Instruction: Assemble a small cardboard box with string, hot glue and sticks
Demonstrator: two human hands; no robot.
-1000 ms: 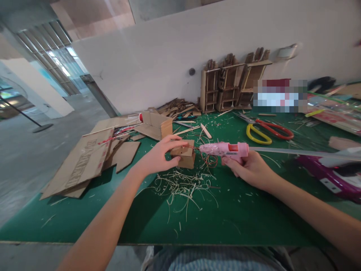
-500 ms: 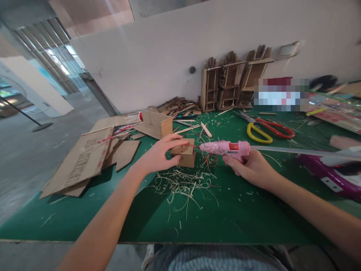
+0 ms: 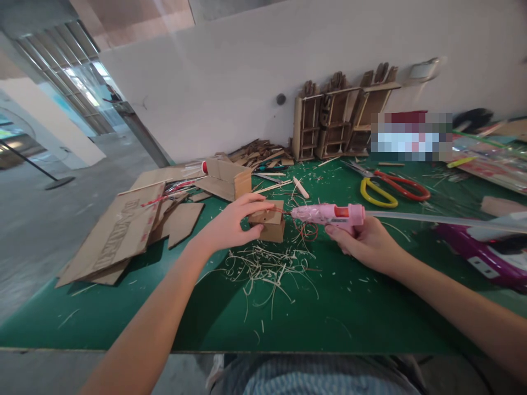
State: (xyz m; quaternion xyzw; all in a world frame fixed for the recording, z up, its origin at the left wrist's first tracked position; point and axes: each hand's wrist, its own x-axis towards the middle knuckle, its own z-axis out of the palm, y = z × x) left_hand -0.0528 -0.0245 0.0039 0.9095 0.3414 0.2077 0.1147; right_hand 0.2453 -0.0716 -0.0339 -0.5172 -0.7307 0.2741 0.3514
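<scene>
My left hand (image 3: 230, 223) grips a small cardboard box (image 3: 272, 227) from its left side, fingers over the top and thumb on the near face. In my right hand (image 3: 366, 244) is a pink hot glue gun (image 3: 329, 215), its nozzle pointing left at the box's upper right edge. A long clear glue stick (image 3: 424, 218) sticks out of the gun's back. Thin reddish wire (image 3: 308, 231) lies looped on the table beside the box, below the nozzle. Whether the nozzle touches the box I cannot tell.
Pale shavings (image 3: 267, 269) lie in front of the box on the green table (image 3: 313, 329). Cardboard sheets (image 3: 119, 236) are stacked left, a folded cardboard piece (image 3: 226, 181) behind. Scissors (image 3: 379, 192) with yellow and red handles lie at right, near a purple appliance (image 3: 469, 252). Cardboard frames (image 3: 337, 120) lean on the wall.
Both hands, the box and the glue gun hold nearly the same positions. The whole view has shifted very slightly.
</scene>
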